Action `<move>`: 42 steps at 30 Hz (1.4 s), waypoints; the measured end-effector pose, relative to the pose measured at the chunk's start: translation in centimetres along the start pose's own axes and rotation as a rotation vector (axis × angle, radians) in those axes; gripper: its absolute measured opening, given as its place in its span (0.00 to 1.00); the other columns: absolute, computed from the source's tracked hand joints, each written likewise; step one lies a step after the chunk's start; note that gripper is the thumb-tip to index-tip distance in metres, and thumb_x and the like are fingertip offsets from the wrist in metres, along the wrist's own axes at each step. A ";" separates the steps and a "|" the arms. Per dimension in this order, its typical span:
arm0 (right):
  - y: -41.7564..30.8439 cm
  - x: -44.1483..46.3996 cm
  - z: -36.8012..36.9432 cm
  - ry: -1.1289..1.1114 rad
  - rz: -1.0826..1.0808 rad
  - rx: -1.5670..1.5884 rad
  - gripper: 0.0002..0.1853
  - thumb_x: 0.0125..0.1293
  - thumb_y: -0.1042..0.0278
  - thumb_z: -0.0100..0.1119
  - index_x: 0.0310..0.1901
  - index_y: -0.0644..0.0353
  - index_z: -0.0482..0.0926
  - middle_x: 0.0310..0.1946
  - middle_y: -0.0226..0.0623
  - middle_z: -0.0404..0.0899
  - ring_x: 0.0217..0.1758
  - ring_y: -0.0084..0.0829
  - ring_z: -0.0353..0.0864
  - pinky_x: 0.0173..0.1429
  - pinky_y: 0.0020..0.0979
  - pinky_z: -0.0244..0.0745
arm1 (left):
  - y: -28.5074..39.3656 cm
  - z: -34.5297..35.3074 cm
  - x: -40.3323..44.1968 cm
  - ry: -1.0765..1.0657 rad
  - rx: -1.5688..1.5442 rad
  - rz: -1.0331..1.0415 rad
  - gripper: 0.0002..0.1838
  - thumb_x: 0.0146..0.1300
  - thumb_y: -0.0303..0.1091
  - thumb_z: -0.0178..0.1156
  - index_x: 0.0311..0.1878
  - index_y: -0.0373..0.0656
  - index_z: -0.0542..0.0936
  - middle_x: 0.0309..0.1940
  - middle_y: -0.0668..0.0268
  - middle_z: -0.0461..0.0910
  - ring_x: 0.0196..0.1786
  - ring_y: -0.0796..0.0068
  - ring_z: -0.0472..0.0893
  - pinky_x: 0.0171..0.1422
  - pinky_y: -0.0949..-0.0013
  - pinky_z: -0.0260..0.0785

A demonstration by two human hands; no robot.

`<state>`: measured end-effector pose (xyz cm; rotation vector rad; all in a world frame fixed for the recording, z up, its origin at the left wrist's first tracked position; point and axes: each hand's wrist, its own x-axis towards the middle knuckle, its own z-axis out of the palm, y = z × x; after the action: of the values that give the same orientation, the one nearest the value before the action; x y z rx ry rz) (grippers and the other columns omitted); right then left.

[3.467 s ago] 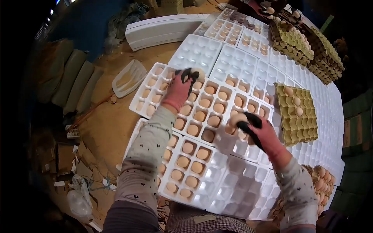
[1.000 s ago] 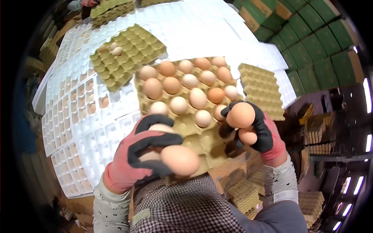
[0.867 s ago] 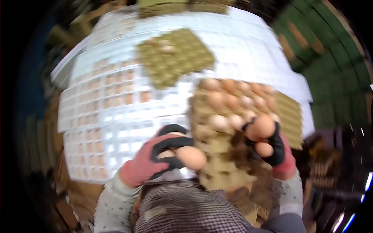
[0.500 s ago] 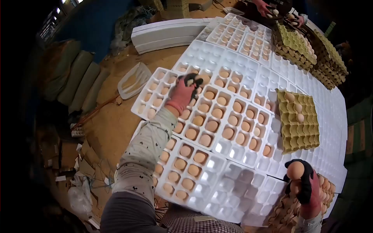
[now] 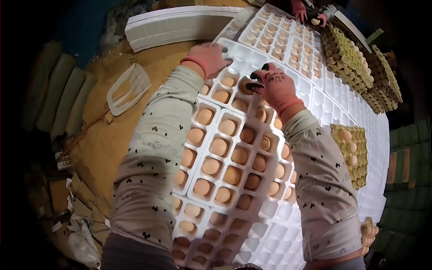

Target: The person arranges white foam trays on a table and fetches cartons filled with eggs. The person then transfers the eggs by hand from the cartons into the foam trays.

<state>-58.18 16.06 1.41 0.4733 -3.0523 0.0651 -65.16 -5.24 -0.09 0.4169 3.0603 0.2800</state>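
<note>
My left hand, in a pink glove with black fingertips, is over the far left part of a white egg tray. Its fingers are curled, and the palm side is hidden. Close by on the right, my right hand hangs above the same tray with bent fingers, its fingertips beside an egg. Whatever its palm may hold is out of sight. Brown eggs sit singly in the compartments of the nearer white trays, partly in shadow.
A pulp tray with a few eggs lies at right; stacked pulp trays stand behind. A co-worker's gloved hands show at the top. Long white foam pieces and a white basin are at left.
My right hand has moved from the lower right, where it held eggs, to the far trays beside my left hand. More eggs sit in the far trays, and the view has shifted closer.
</note>
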 end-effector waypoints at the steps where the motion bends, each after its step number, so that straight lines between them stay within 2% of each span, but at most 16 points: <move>1: 0.9 1.2 1.1 0.068 -0.072 0.018 0.15 0.59 0.55 0.69 0.49 0.41 0.83 0.51 0.37 0.76 0.52 0.43 0.80 0.52 0.42 0.78 | 0.0 -1.0 0.8 -0.041 -0.295 -0.088 0.31 0.65 0.57 0.56 0.66 0.52 0.73 0.65 0.59 0.74 0.66 0.54 0.74 0.67 0.54 0.67; 4: 1.6 4.6 2.8 0.297 -0.192 0.176 0.21 0.58 0.59 0.69 0.55 0.39 0.80 0.51 0.36 0.77 0.50 0.44 0.80 0.52 0.41 0.78 | -0.5 6.4 3.9 0.550 -0.364 -0.117 0.30 0.66 0.56 0.55 0.68 0.52 0.72 0.69 0.60 0.69 0.68 0.52 0.70 0.72 0.55 0.62; 6: 1.6 5.8 3.8 0.349 -0.259 0.075 0.25 0.60 0.61 0.68 0.60 0.45 0.77 0.55 0.36 0.77 0.55 0.45 0.77 0.57 0.41 0.75 | 0.9 8.6 2.9 0.468 0.013 -0.186 0.26 0.68 0.48 0.53 0.67 0.52 0.72 0.68 0.55 0.70 0.68 0.48 0.69 0.71 0.57 0.64; 8: 2.6 7.0 6.4 0.325 -0.281 0.313 0.26 0.61 0.62 0.66 0.62 0.47 0.75 0.57 0.38 0.78 0.58 0.46 0.75 0.62 0.42 0.71 | 0.3 8.0 3.4 0.446 -0.480 -0.171 0.25 0.69 0.48 0.53 0.66 0.53 0.73 0.67 0.56 0.70 0.69 0.49 0.69 0.70 0.55 0.65; 11: 3.3 3.8 3.4 0.346 -0.105 0.595 0.25 0.65 0.71 0.61 0.64 0.58 0.72 0.55 0.43 0.80 0.60 0.42 0.77 0.64 0.36 0.70 | 0.4 7.9 2.4 0.511 -0.432 -0.107 0.26 0.66 0.52 0.56 0.65 0.53 0.75 0.65 0.56 0.73 0.65 0.51 0.73 0.67 0.54 0.68; 14: 6.8 -4.4 -3.3 0.310 0.003 1.110 0.24 0.67 0.74 0.58 0.64 0.65 0.71 0.59 0.40 0.79 0.63 0.30 0.77 0.67 0.30 0.69 | 1.0 8.1 2.3 0.400 -0.095 -0.099 0.38 0.61 0.63 0.58 0.69 0.50 0.71 0.68 0.56 0.71 0.70 0.49 0.69 0.73 0.56 0.62; 17: 10.3 -17.5 -11.3 0.335 0.025 1.225 0.26 0.68 0.77 0.54 0.68 0.68 0.67 0.64 0.42 0.74 0.66 0.31 0.74 0.73 0.31 0.64 | 0.2 8.3 2.6 0.312 -0.185 -0.048 0.40 0.56 0.64 0.62 0.67 0.49 0.73 0.63 0.57 0.75 0.67 0.54 0.72 0.68 0.57 0.67; 20: 13.7 -34.0 -20.1 0.550 0.204 1.080 0.26 0.70 0.78 0.55 0.69 0.67 0.65 0.63 0.43 0.74 0.65 0.34 0.74 0.72 0.32 0.66 | 1.3 8.3 3.3 0.609 0.576 0.183 0.37 0.61 0.53 0.61 0.72 0.51 0.67 0.68 0.57 0.70 0.70 0.56 0.69 0.74 0.55 0.59; 22: 14.5 -44.2 -25.8 0.874 0.334 0.992 0.22 0.70 0.78 0.55 0.65 0.68 0.70 0.61 0.43 0.76 0.58 0.33 0.79 0.66 0.32 0.72 | 4.2 8.6 4.6 0.680 0.183 0.311 0.34 0.66 0.42 0.61 0.74 0.49 0.64 0.71 0.56 0.66 0.70 0.55 0.68 0.73 0.56 0.61; 24: 12.5 -50.2 -30.3 0.647 0.537 0.688 0.20 0.68 0.76 0.59 0.61 0.67 0.74 0.57 0.42 0.79 0.54 0.33 0.81 0.61 0.32 0.74 | 17.5 2.2 -3.8 0.768 -0.297 0.655 0.31 0.67 0.29 0.59 0.73 0.43 0.64 0.70 0.55 0.68 0.67 0.54 0.71 0.68 0.59 0.66; 26: 11.1 -55.9 -32.9 0.356 0.733 0.422 0.20 0.63 0.73 0.64 0.57 0.62 0.78 0.50 0.41 0.82 0.50 0.33 0.82 0.55 0.31 0.76 | 27.3 0.1 -11.8 0.510 -0.827 0.748 0.32 0.64 0.20 0.58 0.72 0.40 0.65 0.68 0.59 0.70 0.62 0.63 0.73 0.60 0.66 0.68; 29: 10.3 -61.9 -29.3 -0.310 0.569 -0.246 0.17 0.53 0.70 0.70 0.46 0.57 0.80 0.40 0.37 0.78 0.46 0.42 0.79 0.48 0.38 0.77 | 40.7 -2.7 -25.5 0.278 -1.003 1.023 0.34 0.55 0.24 0.67 0.67 0.35 0.69 0.65 0.54 0.72 0.56 0.60 0.77 0.57 0.65 0.70; 32: 11.3 -66.6 -23.9 -0.203 0.553 -0.424 0.20 0.53 0.75 0.61 0.49 0.52 0.75 0.40 0.34 0.73 0.42 0.39 0.77 0.45 0.37 0.75 | 50.1 -4.3 -34.7 0.270 -0.752 1.292 0.24 0.55 0.43 0.70 0.52 0.41 0.80 0.52 0.58 0.77 0.50 0.60 0.79 0.55 0.60 0.69; 37: 16.2 -73.4 -24.4 -0.112 0.520 -0.080 0.22 0.49 0.73 0.66 0.48 0.54 0.74 0.44 0.35 0.73 0.50 0.40 0.75 0.56 0.39 0.70 | 58.9 -4.1 -42.1 -0.021 -0.222 1.089 0.37 0.37 0.41 0.78 0.53 0.41 0.76 0.49 0.56 0.75 0.50 0.57 0.77 0.54 0.60 0.69; 40: 18.1 -75.6 -21.4 0.068 0.310 -0.075 0.24 0.44 0.73 0.70 0.46 0.54 0.75 0.45 0.34 0.73 0.50 0.40 0.75 0.56 0.38 0.69 | 59.0 -4.1 -41.1 -0.088 -0.509 1.020 0.24 0.52 0.40 0.71 0.49 0.40 0.76 0.47 0.58 0.76 0.48 0.60 0.79 0.57 0.61 0.70; 42: 19.1 -76.9 -21.1 0.182 0.306 0.076 0.26 0.42 0.69 0.74 0.47 0.55 0.75 0.44 0.34 0.75 0.50 0.40 0.75 0.57 0.38 0.69 | 59.1 -4.5 -40.8 -0.438 -1.228 0.701 0.19 0.61 0.39 0.61 0.51 0.38 0.76 0.48 0.60 0.78 0.50 0.65 0.79 0.62 0.63 0.68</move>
<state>10.17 58.52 17.41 -0.0010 -2.9206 0.2234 -10.71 39.01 15.76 1.1417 1.7107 1.6217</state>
